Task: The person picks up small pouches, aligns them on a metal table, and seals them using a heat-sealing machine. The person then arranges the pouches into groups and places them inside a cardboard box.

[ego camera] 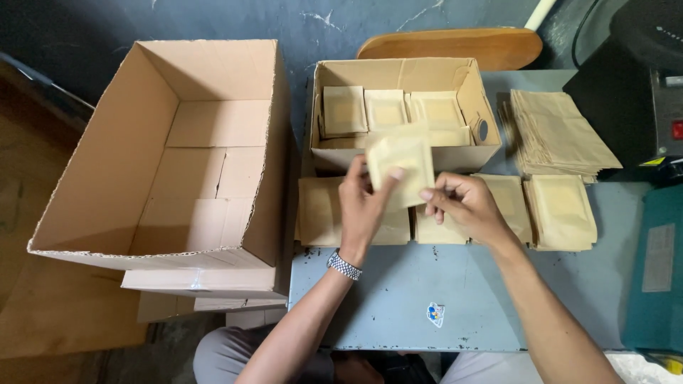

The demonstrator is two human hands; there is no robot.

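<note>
My left hand (364, 206) and my right hand (466, 205) together hold a small tan paper packet (403, 163) above the grey-blue table (398, 299). The left thumb presses its face; the right fingers pinch its lower right corner. A metal watch (344, 265) is on my left wrist. Under my hands lie piles of similar packets (562, 212) in a row. Just behind stands a small open cardboard box (466, 153) with packets (388, 110) stacked upright inside.
A large open cardboard box (171, 156) stands left of the table, with packed cartons in its bottom. A fanned stack of flat paper bags (558, 135) lies at the right rear. A black machine (640, 92) and a teal device (654, 270) stand at the right edge.
</note>
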